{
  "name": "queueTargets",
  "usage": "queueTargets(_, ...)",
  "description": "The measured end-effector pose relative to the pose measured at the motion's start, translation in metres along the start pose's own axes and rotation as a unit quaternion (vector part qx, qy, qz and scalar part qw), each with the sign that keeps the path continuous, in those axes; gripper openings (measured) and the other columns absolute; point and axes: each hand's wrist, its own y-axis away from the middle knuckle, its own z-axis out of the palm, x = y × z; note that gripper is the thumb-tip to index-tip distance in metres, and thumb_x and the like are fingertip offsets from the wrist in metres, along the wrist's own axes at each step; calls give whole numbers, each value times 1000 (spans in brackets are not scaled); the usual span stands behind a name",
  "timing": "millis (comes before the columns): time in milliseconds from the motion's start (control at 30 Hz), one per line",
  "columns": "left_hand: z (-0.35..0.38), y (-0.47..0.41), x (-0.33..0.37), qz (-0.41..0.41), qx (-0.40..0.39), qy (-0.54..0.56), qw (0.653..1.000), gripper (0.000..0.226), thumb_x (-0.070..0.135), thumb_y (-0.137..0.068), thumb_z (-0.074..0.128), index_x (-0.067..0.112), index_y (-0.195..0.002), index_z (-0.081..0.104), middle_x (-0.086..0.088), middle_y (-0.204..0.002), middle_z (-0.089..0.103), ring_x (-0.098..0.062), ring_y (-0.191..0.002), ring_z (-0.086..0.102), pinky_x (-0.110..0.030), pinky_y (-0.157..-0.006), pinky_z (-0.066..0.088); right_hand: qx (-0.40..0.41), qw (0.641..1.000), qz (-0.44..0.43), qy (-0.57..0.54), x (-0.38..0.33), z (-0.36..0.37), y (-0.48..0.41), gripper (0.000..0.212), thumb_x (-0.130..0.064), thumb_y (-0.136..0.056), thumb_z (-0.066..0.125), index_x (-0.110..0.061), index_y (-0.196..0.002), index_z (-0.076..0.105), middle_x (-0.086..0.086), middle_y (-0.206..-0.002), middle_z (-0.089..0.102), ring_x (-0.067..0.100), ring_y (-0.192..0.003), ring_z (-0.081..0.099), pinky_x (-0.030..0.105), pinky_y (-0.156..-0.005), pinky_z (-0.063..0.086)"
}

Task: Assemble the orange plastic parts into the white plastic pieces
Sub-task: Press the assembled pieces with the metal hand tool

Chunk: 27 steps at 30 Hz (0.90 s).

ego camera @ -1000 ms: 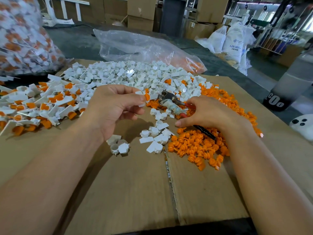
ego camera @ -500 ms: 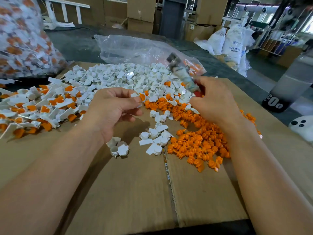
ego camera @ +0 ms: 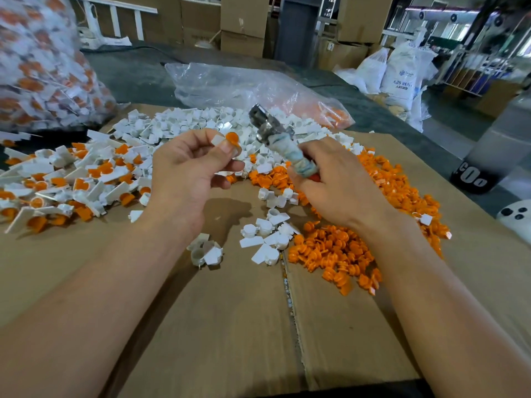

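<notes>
So, left hand: raised above the cardboard, fingers curled in, thumb and forefinger pinching one white piece by its flat tab.
Orange part: sits at the top of the pinched white piece, its round face showing just past the fingertips.
Right hand: fingers wrapped round the handle of a tool, back of the hand towards the camera.
Tool: metal head up and tilted left, near the held piece but apart from it; the handle is wound in pale cloth, with a bit of red showing at its lower end.
Loose orange parts: a wide heap on the right half of the cardboard, under and beyond the right wrist.
White pieces: a large heap along the far side of the cardboard.
Small cluster: a few more white ones, lying between the two forearms, touching the orange heap's left edge.
Assembled pieces: a pile on the left, white tabs with orange showing in them.
Cardboard sheet: flattened, a seam running down its middle, laid over the dark counter.
Clear plastic bag: crumpled behind the white heap, orange showing at its right end.
Full bag: far left, packed with white-and-orange pieces, blurred.
Background: cardboard boxes and white sacks beyond the counter.
</notes>
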Motion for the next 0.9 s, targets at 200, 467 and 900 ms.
queueTargets(200,1,-1,-2,13,-6,0,1000,16,2,-86,59,15,-76,58,9,-60,67,-5,-56,64,-15,-43,43,-37,999,-13,-6,-2,4,1,32,-35,-90,51,-16,-115,51,-8,-94,38,5,-79,32,5,-64,27)
queueTargets(467,1,-2,-2,10,-2,7,1000,18,2,-85,60,16,-74,58,8,-59,67,-6,-55,65,-15,-42,42,-73,997,-26,-5,-6,6,2,16,-38,-90,50,-25,-88,41,-6,-82,39,8,-71,35,8,-61,26)
queueTargets(900,0,-4,-6,-11,0,18,1000,24,-5,-88,54,12,-70,56,8,-49,61,-6,-50,63,-14,-42,44,-77,995,-22,-60,-16,4,5,21,-19,-89,56,-28,-78,40,-9,-65,46,14,-61,45,33,-58,39)
